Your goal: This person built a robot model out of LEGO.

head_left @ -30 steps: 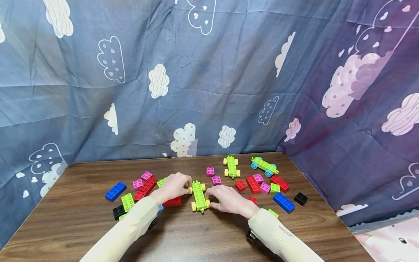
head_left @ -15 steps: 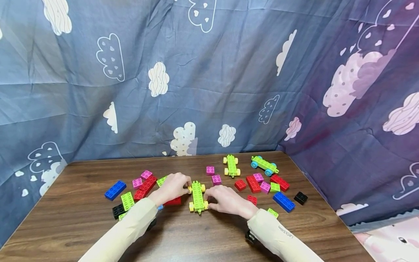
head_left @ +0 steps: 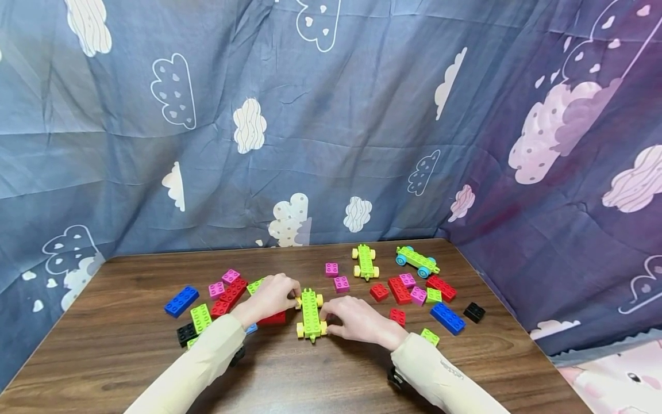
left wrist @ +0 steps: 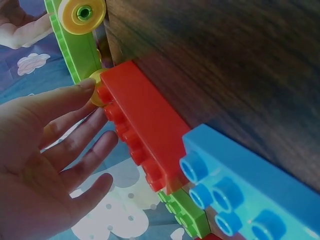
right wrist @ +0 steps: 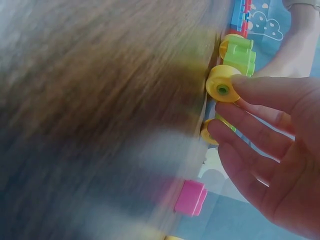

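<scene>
A lime-green toy car base point(head_left: 311, 316) with yellow wheels stands lengthwise on the table between my two hands. My left hand point(head_left: 271, 296) has thumb and finger on either side of its far left wheel point(left wrist: 97, 90), the other fingers loosely spread. At the near right wheel point(right wrist: 223, 84), my right hand point(head_left: 359, 319) pinches with the thumb and a finger, its other fingers spread beside it. Beside the left hand lie a red brick point(left wrist: 145, 120) and a light blue brick point(left wrist: 245, 175). A pink brick point(right wrist: 190, 198) lies beyond the right fingers.
Two more car bases stand at the back, one with yellow wheels point(head_left: 365, 261) and one with blue wheels point(head_left: 418, 261). Several loose bricks lie to the left, including a blue brick point(head_left: 181, 301), and to the right, including a black brick point(head_left: 474, 312). A cloud-patterned curtain point(head_left: 331, 115) hangs behind the table.
The car base has shifted slightly left and toward me and now lies nearly straight. Both hands have moved slightly left with it, still at its wheels.
</scene>
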Demonstrator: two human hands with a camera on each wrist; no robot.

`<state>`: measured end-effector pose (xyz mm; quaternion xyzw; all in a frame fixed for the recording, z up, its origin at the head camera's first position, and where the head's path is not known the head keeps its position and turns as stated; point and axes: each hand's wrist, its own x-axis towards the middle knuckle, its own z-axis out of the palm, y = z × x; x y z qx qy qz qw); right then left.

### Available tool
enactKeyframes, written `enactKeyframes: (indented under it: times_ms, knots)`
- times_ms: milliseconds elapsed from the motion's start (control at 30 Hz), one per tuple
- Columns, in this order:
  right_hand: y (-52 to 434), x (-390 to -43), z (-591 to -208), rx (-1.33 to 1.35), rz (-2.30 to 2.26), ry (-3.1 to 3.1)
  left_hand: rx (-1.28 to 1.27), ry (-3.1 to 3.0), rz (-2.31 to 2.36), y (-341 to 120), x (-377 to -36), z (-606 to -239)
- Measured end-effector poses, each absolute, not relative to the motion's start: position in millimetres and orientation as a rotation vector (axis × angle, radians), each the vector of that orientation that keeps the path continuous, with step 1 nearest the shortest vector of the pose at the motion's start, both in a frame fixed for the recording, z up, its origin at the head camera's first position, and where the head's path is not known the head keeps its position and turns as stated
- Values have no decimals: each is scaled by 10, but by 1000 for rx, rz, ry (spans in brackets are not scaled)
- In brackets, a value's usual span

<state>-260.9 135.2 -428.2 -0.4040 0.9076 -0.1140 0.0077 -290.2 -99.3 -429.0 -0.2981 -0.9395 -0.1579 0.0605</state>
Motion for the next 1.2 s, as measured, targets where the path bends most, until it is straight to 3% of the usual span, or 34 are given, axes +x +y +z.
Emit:
enactKeyframes:
  times_ms: [633,1200]
  knots:
    - [1466,-2711,-4210,-1258,-419,2865,-907,-2835,-497,-1018,-2923,-4320]
    - [1616,-3136,-4047,-1156,-481,2989,-916,-2828,-489,-1032,-2932,-4336]
